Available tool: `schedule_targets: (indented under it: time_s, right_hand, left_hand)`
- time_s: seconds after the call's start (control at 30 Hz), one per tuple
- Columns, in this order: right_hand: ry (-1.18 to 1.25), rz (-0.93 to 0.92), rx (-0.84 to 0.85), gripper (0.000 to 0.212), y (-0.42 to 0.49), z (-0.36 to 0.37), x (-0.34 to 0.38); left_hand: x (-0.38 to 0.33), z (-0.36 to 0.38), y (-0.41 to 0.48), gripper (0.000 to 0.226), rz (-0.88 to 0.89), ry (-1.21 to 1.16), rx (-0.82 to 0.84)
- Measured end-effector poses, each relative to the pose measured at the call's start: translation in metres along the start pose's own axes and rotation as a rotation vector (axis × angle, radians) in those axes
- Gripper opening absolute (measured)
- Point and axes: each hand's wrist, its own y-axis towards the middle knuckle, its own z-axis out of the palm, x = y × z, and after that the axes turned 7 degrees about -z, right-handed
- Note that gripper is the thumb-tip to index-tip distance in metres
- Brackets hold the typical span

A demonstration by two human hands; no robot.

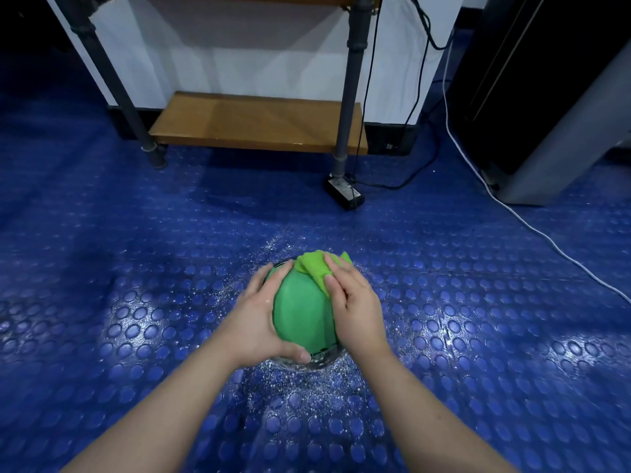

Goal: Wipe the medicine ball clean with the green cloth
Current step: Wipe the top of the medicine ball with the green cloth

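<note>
A green medicine ball (302,312) with black parts at its lower and far edges sits on the blue studded floor. My left hand (261,315) cups its left side, thumb curled under the near edge. My right hand (355,310) lies on the ball's right side and presses a light green cloth (316,268) against the top far part of the ball; the cloth bunches out beyond my fingers. White specks are scattered on the floor around the ball.
A metal-legged rack with a wooden bottom shelf (256,122) stands ahead. A black power strip (345,192) lies by its right leg, with black cables and a white cable (546,233) running right. A dark cabinet (546,97) stands at far right.
</note>
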Motion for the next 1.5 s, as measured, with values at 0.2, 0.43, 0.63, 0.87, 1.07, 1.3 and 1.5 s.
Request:
schedule_targets:
  time_s: [0.2, 0.43, 0.63, 0.87, 1.07, 1.3, 1.5]
  right_hand:
    - [0.161, 0.370, -0.266, 0.037, -0.018, 0.005, -0.006]
    - [0.104, 0.189, -0.252, 0.047, -0.059, 0.027, 0.018]
    - [0.169, 0.433, -0.308, 0.039, -0.011, 0.016, 0.007]
    - [0.081, 0.216, -0.254, 0.042, -0.044, 0.022, 0.013]
    - [0.154, 0.387, -0.347, 0.036, -0.041, 0.019, 0.009]
    - [0.411, 0.741, -0.291, 0.027, -0.026, 0.004, -0.021]
    - [0.078, 0.246, -0.134, 0.041, -0.020, 0.003, 0.012]
  left_hand:
    - [-0.005, 0.008, -0.005, 0.146, 0.030, 0.035, -0.007]
    - [-0.001, 0.007, -0.005, 0.143, -0.013, -0.051, -0.033]
    - [-0.004, 0.015, -0.001, 0.147, -0.087, -0.110, -0.097]
    - [0.000, 0.014, 0.000, 0.146, -0.093, -0.122, -0.074]
    - [0.006, 0.018, -0.015, 0.139, -0.048, -0.161, -0.104]
    - [0.013, 0.019, -0.023, 0.137, -0.048, -0.208, -0.104]
    - [0.017, 0.016, -0.019, 0.137, -0.045, -0.223, -0.122]
